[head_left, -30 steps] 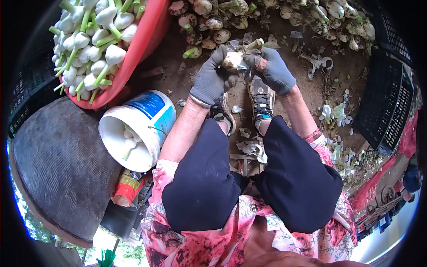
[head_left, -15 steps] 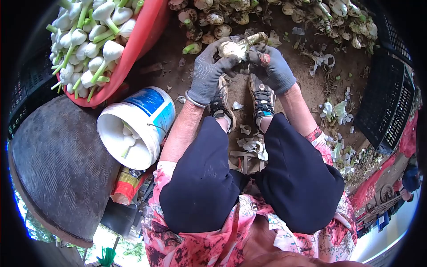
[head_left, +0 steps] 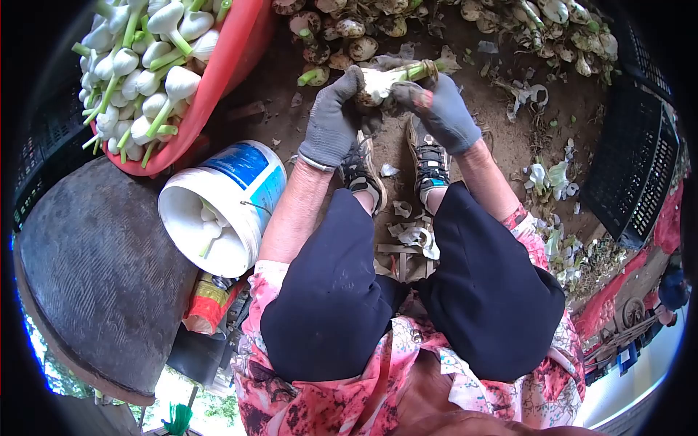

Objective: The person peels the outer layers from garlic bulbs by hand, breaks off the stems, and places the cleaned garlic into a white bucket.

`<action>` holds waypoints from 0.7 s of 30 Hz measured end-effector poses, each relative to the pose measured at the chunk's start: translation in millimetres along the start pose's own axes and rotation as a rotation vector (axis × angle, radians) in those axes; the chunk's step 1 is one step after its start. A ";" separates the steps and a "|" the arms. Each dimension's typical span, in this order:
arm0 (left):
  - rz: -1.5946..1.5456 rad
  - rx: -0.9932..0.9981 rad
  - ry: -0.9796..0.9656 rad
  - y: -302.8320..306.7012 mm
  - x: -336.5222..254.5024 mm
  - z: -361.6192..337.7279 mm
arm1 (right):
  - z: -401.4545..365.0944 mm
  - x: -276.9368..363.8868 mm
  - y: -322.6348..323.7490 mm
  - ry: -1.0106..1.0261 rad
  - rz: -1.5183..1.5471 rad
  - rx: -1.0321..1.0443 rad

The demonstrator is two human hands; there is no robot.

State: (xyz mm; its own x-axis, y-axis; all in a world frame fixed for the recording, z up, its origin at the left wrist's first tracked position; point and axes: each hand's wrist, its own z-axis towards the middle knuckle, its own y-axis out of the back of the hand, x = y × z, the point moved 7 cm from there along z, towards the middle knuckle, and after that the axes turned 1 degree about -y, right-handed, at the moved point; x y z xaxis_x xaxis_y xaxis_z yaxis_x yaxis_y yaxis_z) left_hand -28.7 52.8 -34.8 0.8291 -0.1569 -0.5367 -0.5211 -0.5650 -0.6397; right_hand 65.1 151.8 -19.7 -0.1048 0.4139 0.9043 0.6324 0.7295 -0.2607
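A garlic bulb [head_left: 378, 84] with a short green stem pointing right is held up between my two gloved hands, above the shoes. My left hand [head_left: 331, 120], in a grey glove, is closed around the bulb's root end. My right hand [head_left: 445, 116], gloved too and with a reddish wrap on a finger, is closed on the bulb's dirty outer skin, close under the stem. Its fingertips are partly hidden. Pale dry skin hangs past the stem's end. Unpeeled garlic [head_left: 362, 49] lies on the ground just beyond.
A red tub [head_left: 211, 109] of cleaned white garlic stands at upper left. Below it a white bucket [head_left: 247, 218] lies tilted, with garlic inside. Black crates [head_left: 629, 171] stand at the right. Peeled skins [head_left: 558, 182] litter the soil. More unpeeled garlic [head_left: 560, 43] is piled at the far right.
My right hand has moved left and closer to the bulb, and more green stem shows. The bulb has shifted slightly. My left hand keeps hold of it.
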 end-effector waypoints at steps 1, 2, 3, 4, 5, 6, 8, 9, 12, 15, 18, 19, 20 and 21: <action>0.133 0.009 -0.096 -1.0 -4.9 -1.4 | -0.6 -5.0 -0.4 -0.060 0.100 -0.006; 0.266 0.019 -0.192 -3.1 -9.7 -4.2 | -0.8 -10.5 -0.6 -0.119 0.200 -0.012; 0.399 0.028 -0.291 -5.6 -15.0 -6.5 | -0.2 -16.5 -0.7 -0.177 0.300 -0.015; 0.785 -0.066 -0.483 -8.9 -30.8 -6.8 | 1.3 -22.6 1.0 -0.143 0.300 0.004; 0.934 -0.123 -0.543 -7.3 -31.7 -9.1 | 2.7 -28.7 2.6 -0.110 0.300 0.023; 1.085 -0.181 -0.605 -9.5 -33.6 -13.0 | 0.6 -31.4 -0.3 -0.179 0.415 0.025; 0.993 -0.278 -0.542 -5.6 -30.7 -11.7 | -1.6 -30.5 -5.2 -0.264 0.380 0.008; 0.736 -0.233 -0.392 0.4 -25.9 -7.8 | -0.6 -30.5 -2.8 -0.233 0.300 0.044; 0.024 -0.112 0.096 14.0 -1.5 -3.7 | -5.5 -9.2 1.9 -0.093 0.113 0.081; 0.064 -0.099 0.131 15.4 3.8 3.2 | -3.0 -29.5 13.1 -0.069 0.004 -0.017; 0.671 -0.237 -0.265 7.1 -21.9 -0.8 | -5.7 -29.7 14.8 -0.186 0.131 -0.043; 0.895 -0.267 -0.367 1.9 -29.8 -4.5 | -4.6 -28.9 15.0 -0.198 0.126 -0.031; 0.926 -0.206 -0.474 -2.0 -34.2 -7.8 | -7.5 -28.9 7.7 -0.239 0.273 -0.037; 0.789 -0.179 -0.377 1.7 -32.4 -6.3 | -6.5 -28.9 6.1 -0.200 0.392 -0.028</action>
State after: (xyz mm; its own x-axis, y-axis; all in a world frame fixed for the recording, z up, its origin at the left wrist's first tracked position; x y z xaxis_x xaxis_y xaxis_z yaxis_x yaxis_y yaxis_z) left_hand -55.1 51.8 -15.1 0.1038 -0.2946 -0.9500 -0.8460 -0.5284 0.0714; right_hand 77.0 140.8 -45.3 0.0023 0.7562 0.6543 0.6740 0.4822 -0.5597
